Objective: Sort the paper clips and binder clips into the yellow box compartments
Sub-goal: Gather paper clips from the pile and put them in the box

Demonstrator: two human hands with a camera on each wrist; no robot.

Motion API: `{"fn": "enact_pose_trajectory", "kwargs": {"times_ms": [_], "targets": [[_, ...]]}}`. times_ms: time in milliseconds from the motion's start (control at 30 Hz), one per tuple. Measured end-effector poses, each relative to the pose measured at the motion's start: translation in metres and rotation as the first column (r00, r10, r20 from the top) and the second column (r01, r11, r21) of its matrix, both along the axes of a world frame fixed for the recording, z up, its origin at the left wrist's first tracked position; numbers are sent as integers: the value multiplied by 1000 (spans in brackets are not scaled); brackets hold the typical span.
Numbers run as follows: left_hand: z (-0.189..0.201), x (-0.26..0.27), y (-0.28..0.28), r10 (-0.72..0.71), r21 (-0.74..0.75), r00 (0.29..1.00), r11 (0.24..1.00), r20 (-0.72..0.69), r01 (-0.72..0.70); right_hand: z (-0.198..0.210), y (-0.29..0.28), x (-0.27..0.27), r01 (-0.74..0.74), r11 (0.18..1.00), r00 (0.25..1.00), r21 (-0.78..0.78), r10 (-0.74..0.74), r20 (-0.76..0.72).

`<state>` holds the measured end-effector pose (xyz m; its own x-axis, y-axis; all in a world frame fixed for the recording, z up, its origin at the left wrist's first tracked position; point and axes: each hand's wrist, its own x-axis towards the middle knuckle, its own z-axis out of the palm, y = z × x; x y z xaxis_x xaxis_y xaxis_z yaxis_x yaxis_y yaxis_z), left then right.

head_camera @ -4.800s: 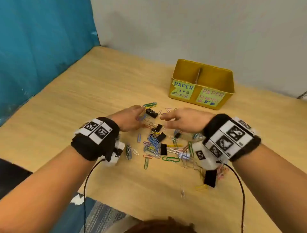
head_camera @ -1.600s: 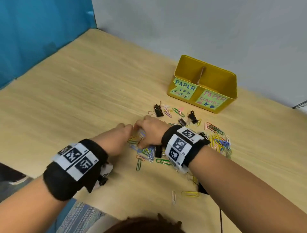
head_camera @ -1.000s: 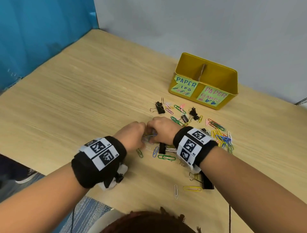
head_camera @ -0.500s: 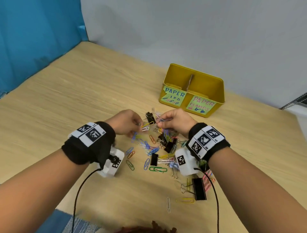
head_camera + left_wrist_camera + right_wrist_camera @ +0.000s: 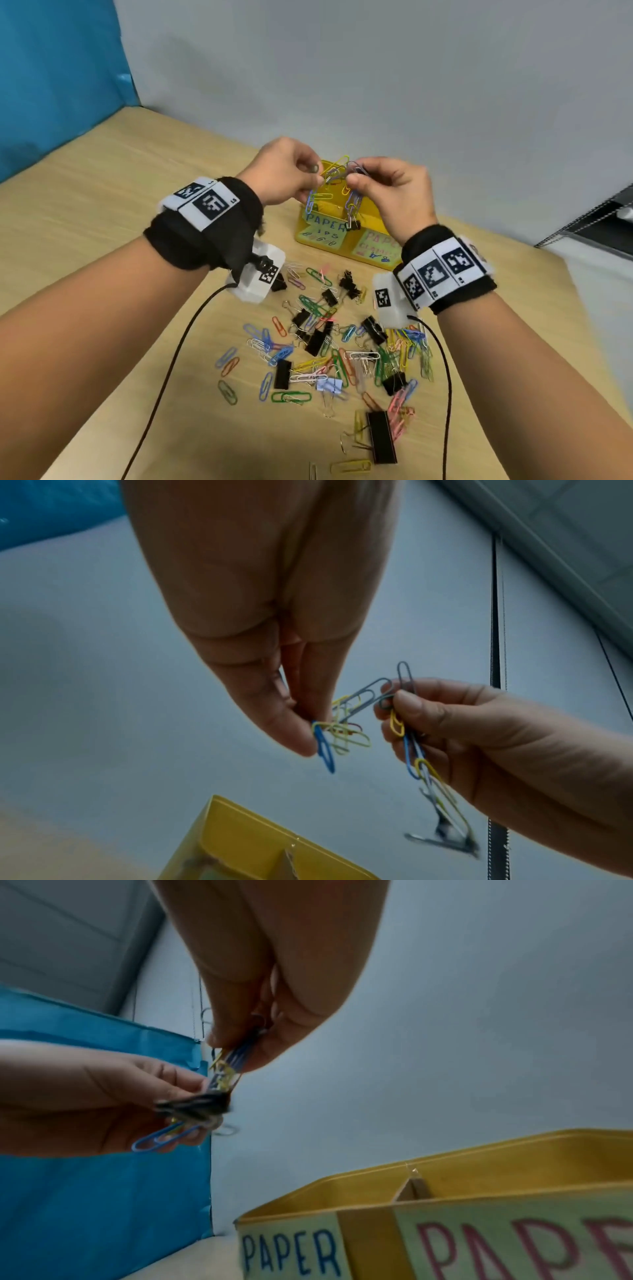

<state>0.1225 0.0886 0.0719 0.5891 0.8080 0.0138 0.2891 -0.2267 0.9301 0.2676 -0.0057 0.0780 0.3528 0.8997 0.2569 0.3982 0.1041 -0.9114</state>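
Observation:
Both hands are raised over the yellow box [image 5: 371, 216], each pinching one end of a tangle of paper clips [image 5: 337, 171]. My left hand [image 5: 313, 176] holds the blue and yellow clips [image 5: 329, 737]. My right hand [image 5: 354, 176] pinches a grey clip [image 5: 402, 685]; from it hangs a strand of linked clips ending in a small black binder clip [image 5: 352, 224]. The box has a divider [image 5: 411, 1188] and two labels, the left reading "PAPER" [image 5: 291, 1256]. A pile of loose coloured paper clips and black binder clips [image 5: 342, 342] lies on the wooden table [image 5: 102, 212] under my wrists.
A large black binder clip [image 5: 382, 437] lies near the table's front edge. Black cables run from both wrist cameras down across the table. A blue curtain [image 5: 51, 68] stands at the left, a grey wall behind the box, and a dark object [image 5: 603, 219] at the right edge.
Both hands have lifted off the pile on the table, carrying a tangle of linked clips up and forward to above the yellow box.

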Motion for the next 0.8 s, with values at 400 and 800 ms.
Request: {"fn": "enact_pose_trajectory", "kwargs": {"times_ms": [400, 800], "targets": [[-8, 29, 2, 132, 84, 991, 988, -7, -131, -12, 28, 0, 162, 987, 929, -19, -159, -334], [-11, 22, 0, 215, 383, 890, 922, -401, -50, -33, 48, 2, 170, 916, 978, -363, -203, -54]]}}
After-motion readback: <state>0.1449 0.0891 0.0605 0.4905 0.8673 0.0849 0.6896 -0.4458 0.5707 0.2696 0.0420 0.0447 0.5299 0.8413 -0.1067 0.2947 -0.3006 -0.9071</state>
